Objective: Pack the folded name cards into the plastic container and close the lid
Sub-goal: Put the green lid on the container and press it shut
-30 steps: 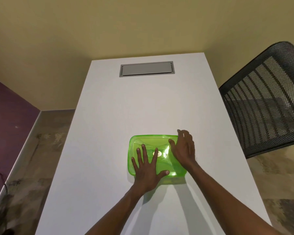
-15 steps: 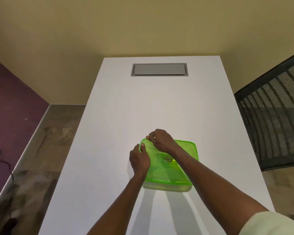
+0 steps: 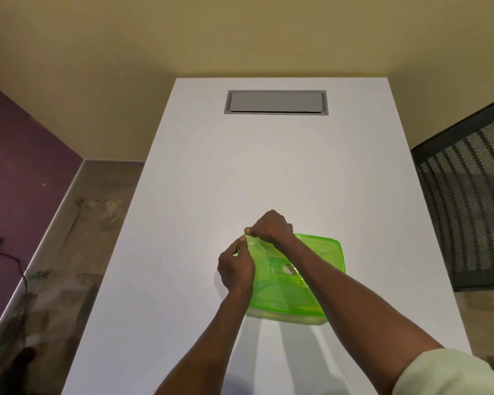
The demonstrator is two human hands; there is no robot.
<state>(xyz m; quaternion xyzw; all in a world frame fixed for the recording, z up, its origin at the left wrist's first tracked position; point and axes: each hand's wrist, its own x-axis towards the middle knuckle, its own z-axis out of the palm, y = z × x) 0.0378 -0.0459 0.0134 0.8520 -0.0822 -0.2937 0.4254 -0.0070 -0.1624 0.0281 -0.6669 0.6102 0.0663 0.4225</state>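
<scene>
You were on the lid-closing step. Nearest you, the translucent green rectangular plastic container (image 3: 285, 312) sat on the white rectangular table (image 3: 200, 178), slightly right of centre, with its translucent green plastic lid (image 3: 320, 252) lying on top. Both hands worked its far-left corner: your left hand (image 3: 236, 267) had its fingers curled, thumb and fingertips pinching the lid edge at that corner; your right hand (image 3: 271, 228) was curled over from above, pinching the same corner. That corner looked puckered, so I judged it not seated yet.

Next move, as I read it: push that corner down until it snaps, then run pressure round the remaining rim.

Count: one container, one lid, two hands. Folded name cards: none could be made out through the green plastic, so no count.

Farther off: one grey rectangular flap (image 3: 275, 101) set in the table, one black mesh chair (image 3: 468, 209) on the right.
</scene>
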